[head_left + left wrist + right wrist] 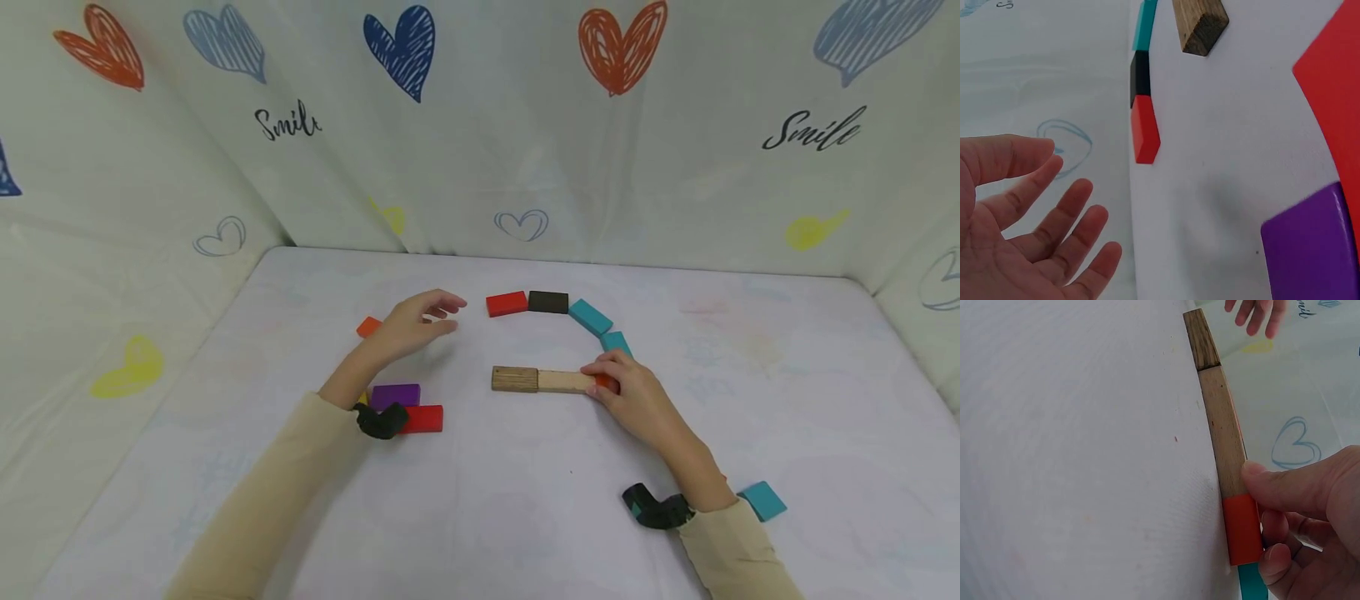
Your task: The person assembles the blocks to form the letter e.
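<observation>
My right hand (pixel 633 396) pinches an orange block (pixel 1242 530) at the right end of a short row. Its thumb lies by the seam with a light wooden block (pixel 562 382). A brown wooden block (pixel 514 379) makes the row's left end. Behind runs a curve of a red block (pixel 507 303), a black block (pixel 548 302) and two teal blocks (pixel 591 317), the nearer one partly hidden by the right fingers. My left hand (pixel 414 325) hovers left of the red block, fingers loosely bent and holding nothing.
Near the left wrist lie a purple block (pixel 395 396), another red block (pixel 424 418) and a mostly hidden yellow block. An orange block (pixel 368 327) sits behind the left hand. By the right sleeve lies a teal block (pixel 763 501). A printed curtain (pixel 480 150) hangs behind the table.
</observation>
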Available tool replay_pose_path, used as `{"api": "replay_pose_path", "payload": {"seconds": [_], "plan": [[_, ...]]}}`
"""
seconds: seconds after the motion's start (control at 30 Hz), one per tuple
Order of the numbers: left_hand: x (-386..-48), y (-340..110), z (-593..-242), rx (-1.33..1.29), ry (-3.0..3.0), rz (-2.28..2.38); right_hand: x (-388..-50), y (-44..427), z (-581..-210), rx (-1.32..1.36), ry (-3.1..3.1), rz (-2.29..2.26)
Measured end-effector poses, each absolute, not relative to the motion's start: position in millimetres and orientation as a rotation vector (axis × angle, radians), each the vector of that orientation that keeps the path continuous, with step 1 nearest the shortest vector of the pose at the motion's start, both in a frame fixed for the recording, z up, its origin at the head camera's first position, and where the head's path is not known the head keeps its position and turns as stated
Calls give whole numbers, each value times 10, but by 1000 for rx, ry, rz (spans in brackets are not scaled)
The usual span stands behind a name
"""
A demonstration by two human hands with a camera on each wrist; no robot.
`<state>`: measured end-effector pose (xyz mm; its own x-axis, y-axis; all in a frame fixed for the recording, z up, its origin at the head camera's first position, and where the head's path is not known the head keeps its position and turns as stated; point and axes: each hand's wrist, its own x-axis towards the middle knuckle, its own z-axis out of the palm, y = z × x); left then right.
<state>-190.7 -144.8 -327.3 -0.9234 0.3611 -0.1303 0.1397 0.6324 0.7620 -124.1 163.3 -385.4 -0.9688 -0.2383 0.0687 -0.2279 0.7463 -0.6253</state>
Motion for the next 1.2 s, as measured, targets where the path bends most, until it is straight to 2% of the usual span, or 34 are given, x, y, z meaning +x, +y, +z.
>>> {"api": "replay_pose_path", "payload": {"seconds": [0.57, 1.2], "plan": [[-1374, -2141, -3305, 283, 2654, 1173, -1241, 1606, -3861, -365, 2911, -1036], [-1069, -2327, -3520, -103, 2786, 972, -1233, 1620, -3842, -351, 2913, -1023]]}}
